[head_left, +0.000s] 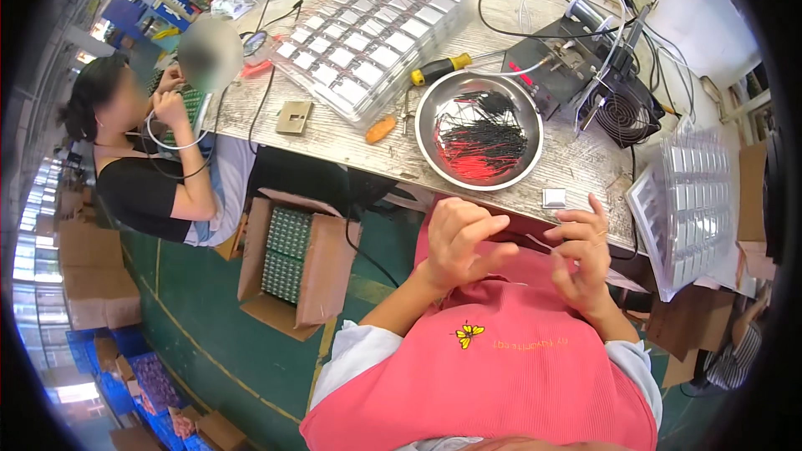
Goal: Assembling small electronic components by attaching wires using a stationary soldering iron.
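Above my lap, just in front of the bench edge, my left hand (pixel 464 244) has its thumb and index finger stretched out and apart. Facing it, my right hand (pixel 583 255) has loosely bent fingers with the thumb held away from them. A thin pale sliver (pixel 537 240) shows by the right fingertips; I cannot make out what it is. Just beyond the right hand, a small silver square part (pixel 554 198) lies on the bench. Farther back, a round metal bowl (pixel 424 150) contains many short black and red wires (pixel 483 144).
Stacked clear trays (pixel 368 38) of silver parts cover the back left, beside a yellow-black screwdriver (pixel 441 69). A soldering unit (pixel 555 63) with cables stands back right, more trays (pixel 689 209) at the right edge. Left, a co-worker (pixel 150 150) sits near a carton (pixel 330 271) of green boards.
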A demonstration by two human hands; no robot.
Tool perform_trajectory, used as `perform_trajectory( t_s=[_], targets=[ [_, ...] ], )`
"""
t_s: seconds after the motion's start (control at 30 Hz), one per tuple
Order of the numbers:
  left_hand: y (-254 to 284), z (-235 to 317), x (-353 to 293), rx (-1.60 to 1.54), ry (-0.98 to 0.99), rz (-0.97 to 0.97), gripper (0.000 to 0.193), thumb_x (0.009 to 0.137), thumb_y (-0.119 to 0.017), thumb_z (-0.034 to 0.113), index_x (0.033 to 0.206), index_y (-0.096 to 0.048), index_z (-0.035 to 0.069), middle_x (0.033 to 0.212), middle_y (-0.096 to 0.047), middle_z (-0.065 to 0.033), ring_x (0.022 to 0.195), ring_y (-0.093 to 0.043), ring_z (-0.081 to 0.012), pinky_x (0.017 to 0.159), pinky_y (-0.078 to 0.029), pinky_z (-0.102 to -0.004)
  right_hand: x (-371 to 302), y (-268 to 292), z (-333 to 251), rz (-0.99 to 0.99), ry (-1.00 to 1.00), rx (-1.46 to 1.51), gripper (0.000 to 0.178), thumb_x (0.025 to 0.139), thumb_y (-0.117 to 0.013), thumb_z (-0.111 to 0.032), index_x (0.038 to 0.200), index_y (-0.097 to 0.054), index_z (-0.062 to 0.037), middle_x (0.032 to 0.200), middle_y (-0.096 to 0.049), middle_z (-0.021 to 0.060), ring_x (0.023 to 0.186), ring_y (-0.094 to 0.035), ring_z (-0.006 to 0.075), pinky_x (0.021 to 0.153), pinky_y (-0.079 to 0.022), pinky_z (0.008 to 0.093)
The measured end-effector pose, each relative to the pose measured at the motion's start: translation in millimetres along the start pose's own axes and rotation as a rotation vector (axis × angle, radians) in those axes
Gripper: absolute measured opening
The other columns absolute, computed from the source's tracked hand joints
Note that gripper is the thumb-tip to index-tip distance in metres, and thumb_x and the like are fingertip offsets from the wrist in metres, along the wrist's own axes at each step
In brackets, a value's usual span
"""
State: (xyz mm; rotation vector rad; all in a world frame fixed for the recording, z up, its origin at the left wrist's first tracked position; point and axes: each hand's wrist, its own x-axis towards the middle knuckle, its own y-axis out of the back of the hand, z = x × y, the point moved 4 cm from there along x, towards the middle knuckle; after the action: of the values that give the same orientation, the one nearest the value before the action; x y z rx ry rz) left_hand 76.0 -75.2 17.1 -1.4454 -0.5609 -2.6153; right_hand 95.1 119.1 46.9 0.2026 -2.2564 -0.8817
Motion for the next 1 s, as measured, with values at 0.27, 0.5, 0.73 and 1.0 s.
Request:
perform_trajectory(
  t_s=[0.27, 0.5, 0.73, 1.0],
  targets=[
    [1.1, 1.8, -6.0, -0.118, 0.038, -0.171, 0.029, 0.073, -0.074, 0.02, 0.099, -0.065, 0.011, 0.094, -0.057, -0.003, 0.079, -0.056, -0.0205, 0.07, -0.046, -0.0338, 11.5, -27.7, -17.5, -0.113, 0.019, -0.061, 0.019, 0.066, -0.067, -0.003, 0.079, -0.055, -0.0106, 0.086, -0.062, 0.0028, 0.095, -0.061, 0.0253, 0.109, -0.019, 0.0586],
    [3.3, -10.8, -7.8, -0.22, -0.004, -0.23, 0.021, 0.071, -0.072, 0.011, 0.09, -0.063, 0.011, 0.089, -0.057, -0.0024, 0.075, -0.057, -0.0194, 0.062, -0.045, -0.0313, 15.5, -35.0, -23.3, -0.137, -0.043, -0.113, 0.019, 0.065, -0.068, -0.003, 0.078, -0.056, -0.0106, 0.086, -0.063, 0.0023, 0.096, -0.06, 0.0256, 0.11, -0.016, 0.0594],
    [-13.9, -15.8, 2.4, -0.36, -0.021, -0.261, 0.021, 0.071, -0.074, 0.01, 0.088, -0.063, 0.008, 0.079, -0.057, -0.0026, 0.069, -0.056, -0.0186, 0.059, -0.045, -0.0314, -1.8, -21.3, -22.4, -0.05, -0.102, -0.338, 0.035, 0.069, -0.071, -0.014, 0.101, -0.056, -0.0148, 0.116, -0.053, 0.0091, 0.115, -0.048, 0.0325, 0.108, -0.017, 0.0601],
    [-45.7, -8.5, 8.0, -0.552, 0.01, -0.321, 0.019, 0.072, -0.073, 0.012, 0.087, -0.064, 0.008, 0.077, -0.058, -0.0032, 0.067, -0.056, -0.0201, 0.058, -0.046, -0.0324, -26.2, -1.6, -18.6, 0.013, -0.139, -0.391, 0.039, 0.082, -0.065, -0.029, 0.117, -0.05, -0.0179, 0.13, -0.047, 0.0141, 0.127, -0.037, 0.0392, 0.108, -0.012, 0.0628]
  ],
)
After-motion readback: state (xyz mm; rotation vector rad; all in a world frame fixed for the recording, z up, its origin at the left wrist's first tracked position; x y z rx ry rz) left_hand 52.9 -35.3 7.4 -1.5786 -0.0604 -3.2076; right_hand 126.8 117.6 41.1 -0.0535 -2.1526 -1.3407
